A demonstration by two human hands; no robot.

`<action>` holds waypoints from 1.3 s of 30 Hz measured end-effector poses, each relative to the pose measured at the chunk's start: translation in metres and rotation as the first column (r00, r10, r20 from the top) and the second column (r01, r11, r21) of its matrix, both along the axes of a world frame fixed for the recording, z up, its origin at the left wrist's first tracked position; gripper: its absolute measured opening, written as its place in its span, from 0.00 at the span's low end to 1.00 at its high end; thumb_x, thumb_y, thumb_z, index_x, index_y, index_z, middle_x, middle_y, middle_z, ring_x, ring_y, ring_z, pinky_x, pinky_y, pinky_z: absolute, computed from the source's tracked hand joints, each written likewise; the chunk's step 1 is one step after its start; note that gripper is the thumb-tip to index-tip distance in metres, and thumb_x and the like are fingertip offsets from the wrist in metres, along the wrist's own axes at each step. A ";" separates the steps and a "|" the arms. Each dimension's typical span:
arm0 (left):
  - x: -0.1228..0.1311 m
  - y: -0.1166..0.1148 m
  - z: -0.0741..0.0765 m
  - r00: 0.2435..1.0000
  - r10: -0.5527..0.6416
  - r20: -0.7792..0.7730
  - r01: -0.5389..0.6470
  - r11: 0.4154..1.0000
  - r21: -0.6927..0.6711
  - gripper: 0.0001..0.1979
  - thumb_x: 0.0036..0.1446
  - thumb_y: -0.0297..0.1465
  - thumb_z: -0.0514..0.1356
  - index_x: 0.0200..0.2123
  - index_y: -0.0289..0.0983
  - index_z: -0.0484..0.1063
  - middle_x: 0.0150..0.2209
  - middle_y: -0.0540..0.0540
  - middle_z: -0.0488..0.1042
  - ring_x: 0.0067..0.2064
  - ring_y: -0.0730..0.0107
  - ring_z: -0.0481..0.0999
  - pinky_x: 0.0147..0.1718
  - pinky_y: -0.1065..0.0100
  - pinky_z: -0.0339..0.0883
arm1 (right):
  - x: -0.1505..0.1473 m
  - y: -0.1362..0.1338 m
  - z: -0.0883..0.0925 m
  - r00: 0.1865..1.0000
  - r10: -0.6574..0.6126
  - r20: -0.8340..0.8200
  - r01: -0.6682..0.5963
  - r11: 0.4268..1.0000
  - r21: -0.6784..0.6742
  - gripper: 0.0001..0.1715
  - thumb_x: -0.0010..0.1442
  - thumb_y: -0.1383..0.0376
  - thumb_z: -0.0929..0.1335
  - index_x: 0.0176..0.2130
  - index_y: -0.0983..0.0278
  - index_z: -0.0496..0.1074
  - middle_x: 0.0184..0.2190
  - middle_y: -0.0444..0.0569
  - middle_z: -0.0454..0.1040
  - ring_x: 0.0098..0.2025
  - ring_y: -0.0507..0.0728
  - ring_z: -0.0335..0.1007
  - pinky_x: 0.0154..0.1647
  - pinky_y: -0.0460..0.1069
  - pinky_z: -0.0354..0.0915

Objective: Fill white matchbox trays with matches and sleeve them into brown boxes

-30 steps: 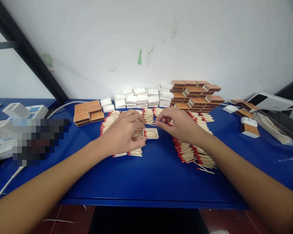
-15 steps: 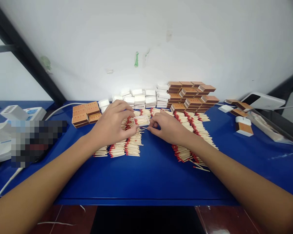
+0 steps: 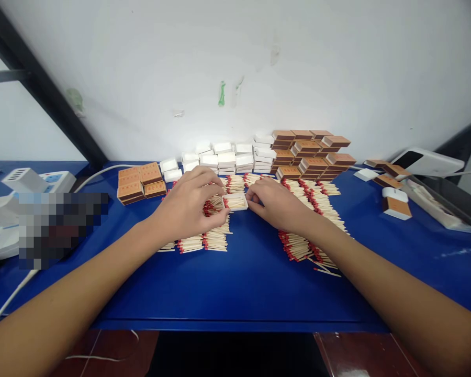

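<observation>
Tray [image 3: 240,209], holding matches [image 3: 234,202], at 12 o'clock, has shifted slightly toward 5 o'clock. Left hand [image 3: 192,209] pinches its 9 o'clock end; right hand [image 3: 277,204] is at the 3 o'clock end, fingers bunched, grip undeterminable. Judged: tray under control.

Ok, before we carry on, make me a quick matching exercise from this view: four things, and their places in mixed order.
Things
1. tray of matches
2. small block of orange boxes
3. tall stack of orange-brown boxes
4. power strip

Places
A. just right of the stacked white trays
B. near the left edge of the view, on the blue table
C. between the left hand and the right hand
D. next to the white trays, on their left

Pairs: 1-C, 2-D, 3-A, 4-B
</observation>
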State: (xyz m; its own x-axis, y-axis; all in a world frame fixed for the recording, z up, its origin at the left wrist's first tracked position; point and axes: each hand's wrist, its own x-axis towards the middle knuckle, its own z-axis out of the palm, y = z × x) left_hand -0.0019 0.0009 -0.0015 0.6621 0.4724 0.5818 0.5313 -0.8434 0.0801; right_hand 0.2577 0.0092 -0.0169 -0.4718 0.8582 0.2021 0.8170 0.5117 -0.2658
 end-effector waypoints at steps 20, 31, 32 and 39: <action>0.006 -0.005 -0.003 0.999 -0.046 -0.016 0.045 0.998 -0.036 0.09 0.67 0.35 0.66 0.47 0.37 0.82 0.48 0.40 0.83 0.55 0.51 0.78 0.59 0.49 0.73 | 0.005 -0.023 0.016 0.965 0.217 -0.148 -0.199 0.972 0.126 0.08 0.75 0.62 0.67 0.40 0.59 0.72 0.39 0.53 0.76 0.47 0.64 0.69 0.46 0.57 0.62; -0.009 0.011 0.007 0.990 0.101 0.098 -0.106 0.993 0.056 0.09 0.66 0.37 0.67 0.43 0.38 0.82 0.49 0.39 0.83 0.55 0.48 0.78 0.57 0.45 0.73 | 0.000 0.005 0.001 0.985 0.078 -0.152 -0.060 0.991 0.116 0.07 0.70 0.65 0.73 0.37 0.61 0.78 0.36 0.50 0.78 0.43 0.62 0.71 0.46 0.56 0.63; -0.009 0.012 0.006 0.989 0.107 0.100 -0.114 0.991 0.067 0.09 0.67 0.37 0.66 0.43 0.38 0.81 0.49 0.39 0.84 0.55 0.48 0.78 0.57 0.46 0.73 | -0.003 0.007 -0.002 0.986 0.085 -0.142 -0.069 0.991 0.112 0.07 0.70 0.65 0.73 0.37 0.61 0.79 0.36 0.50 0.78 0.43 0.62 0.71 0.46 0.55 0.63; -0.007 0.012 0.002 0.990 0.109 0.090 -0.116 0.989 0.088 0.09 0.67 0.37 0.65 0.41 0.37 0.80 0.48 0.39 0.84 0.54 0.49 0.79 0.56 0.46 0.74 | -0.009 0.012 -0.011 0.996 0.070 -0.063 -0.061 0.988 0.143 0.06 0.70 0.67 0.73 0.37 0.62 0.78 0.37 0.52 0.77 0.44 0.63 0.70 0.47 0.56 0.63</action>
